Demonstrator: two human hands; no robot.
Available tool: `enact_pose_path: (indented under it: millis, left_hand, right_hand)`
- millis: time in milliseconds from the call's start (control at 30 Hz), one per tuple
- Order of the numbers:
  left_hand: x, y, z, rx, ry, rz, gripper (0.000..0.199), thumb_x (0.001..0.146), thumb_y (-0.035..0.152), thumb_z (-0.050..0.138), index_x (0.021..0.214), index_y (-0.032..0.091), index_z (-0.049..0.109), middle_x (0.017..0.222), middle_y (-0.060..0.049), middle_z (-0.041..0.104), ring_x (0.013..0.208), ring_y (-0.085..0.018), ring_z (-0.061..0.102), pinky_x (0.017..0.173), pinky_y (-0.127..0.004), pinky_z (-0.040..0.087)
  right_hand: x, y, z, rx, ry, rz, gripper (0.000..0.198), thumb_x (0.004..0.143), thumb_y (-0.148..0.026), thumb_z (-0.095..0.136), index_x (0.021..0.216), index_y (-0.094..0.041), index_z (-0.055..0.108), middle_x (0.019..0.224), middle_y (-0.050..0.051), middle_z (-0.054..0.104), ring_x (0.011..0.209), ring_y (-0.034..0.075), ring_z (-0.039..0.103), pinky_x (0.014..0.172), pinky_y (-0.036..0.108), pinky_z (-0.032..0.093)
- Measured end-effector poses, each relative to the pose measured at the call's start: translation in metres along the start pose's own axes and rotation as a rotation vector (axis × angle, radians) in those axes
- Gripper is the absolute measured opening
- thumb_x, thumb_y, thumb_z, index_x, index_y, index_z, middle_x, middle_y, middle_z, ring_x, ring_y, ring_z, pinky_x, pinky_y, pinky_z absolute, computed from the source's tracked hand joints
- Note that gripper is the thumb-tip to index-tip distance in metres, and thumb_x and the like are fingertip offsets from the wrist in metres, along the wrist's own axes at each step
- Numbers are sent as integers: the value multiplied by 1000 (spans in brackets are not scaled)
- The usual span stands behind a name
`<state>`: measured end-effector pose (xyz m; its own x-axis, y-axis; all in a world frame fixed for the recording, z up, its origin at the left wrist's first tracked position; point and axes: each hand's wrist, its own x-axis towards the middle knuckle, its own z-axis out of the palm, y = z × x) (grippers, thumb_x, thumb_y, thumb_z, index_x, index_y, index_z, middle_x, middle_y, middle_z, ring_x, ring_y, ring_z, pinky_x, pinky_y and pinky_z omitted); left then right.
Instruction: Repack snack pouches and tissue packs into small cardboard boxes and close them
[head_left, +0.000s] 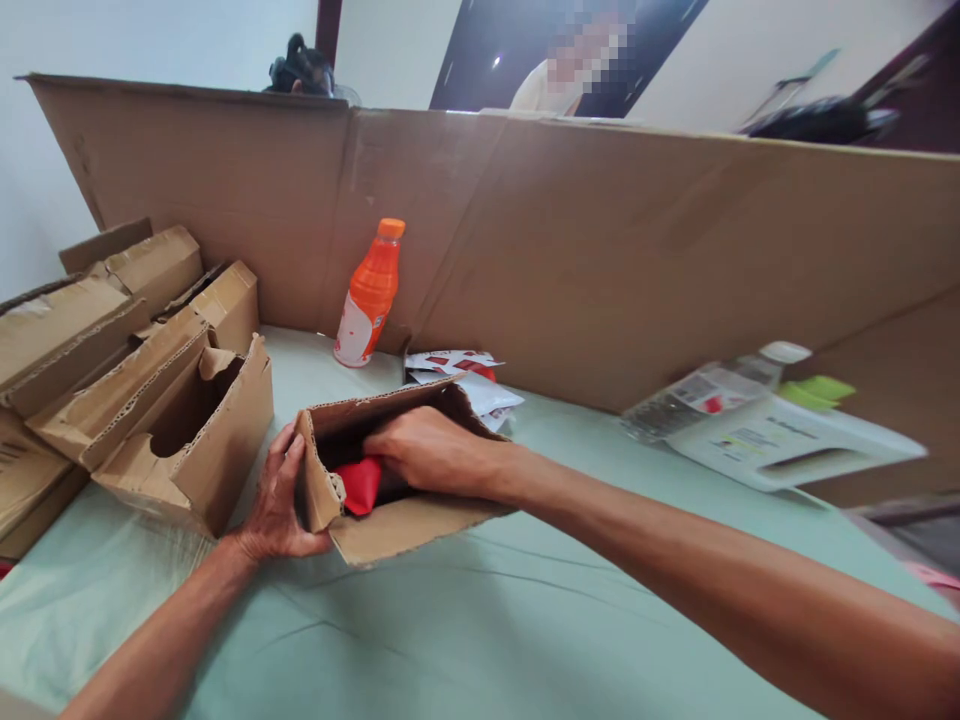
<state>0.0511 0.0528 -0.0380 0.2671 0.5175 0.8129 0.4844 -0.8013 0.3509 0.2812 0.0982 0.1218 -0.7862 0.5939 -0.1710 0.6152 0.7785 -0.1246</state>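
Observation:
An open cardboard box (420, 530) stands tilted on the green cloth in front of me. My left hand (281, 500) grips its left end, fingers up the side and thumb along the lower edge. Reaching in through the open top is my right hand (427, 450), its fingers curled and their tips partly hidden inside. A smooth red thing (360, 485) shows in the box right by those fingers; its kind is unclear. Whether the right hand holds it or something else, I cannot tell.
More cardboard boxes (232, 420) crowd the left. Behind stand an orange drink bottle (367, 295) and white-and-red packets (487, 395). A clear bottle (697, 395) and white jug (787, 440) lie at right. A tall cardboard wall (600, 240) runs behind; people are beyond it.

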Motion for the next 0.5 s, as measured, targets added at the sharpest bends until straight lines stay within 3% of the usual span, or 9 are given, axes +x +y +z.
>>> enact_pose_path:
  millis: [67,200,267,333,400,500]
  left_hand:
    - [-1,-2,0,-2,7,-21,117,74,58,77,166,24,12,163,-24,30,146,-50,41,109,-69,46]
    - [-1,-3,1,-10,9,-67,113,77,57,75,166,25,12,162,-21,31,146,-48,40,112,-66,44]
    - [-2,-3,2,1,10,-87,114,77,54,77,166,25,12,161,-21,31,147,-46,39,113,-65,43]
    - [-3,-2,3,22,15,-105,119,74,52,81,165,25,10,159,-22,31,147,-45,40,114,-65,42]
    - [-4,0,5,52,21,-125,124,70,52,85,165,27,9,159,-22,31,147,-45,39,114,-65,42]
    - [-6,3,9,101,39,-165,128,69,52,86,165,28,5,161,-22,29,149,-44,36,115,-64,41]
  right_hand:
    - [-23,8,-11,125,206,8,28,84,-8,51,88,-18,76,90,8,79,79,19,69,71,31,50]
    - [-76,19,-47,410,651,111,14,89,-29,62,92,-25,75,87,2,77,76,20,69,67,32,55]
    - [-91,26,-64,402,914,201,8,84,-28,67,88,-29,73,84,1,74,76,22,68,67,34,56]
    - [-94,37,-75,273,1144,309,14,83,-20,63,87,-29,73,86,2,74,82,25,69,75,41,57]
    - [-92,52,-78,64,1166,405,22,84,-17,57,95,-28,73,100,8,76,100,33,70,91,52,55]
    - [-91,73,-58,-112,953,499,33,87,-25,57,117,-25,69,134,17,67,130,43,58,109,65,43]
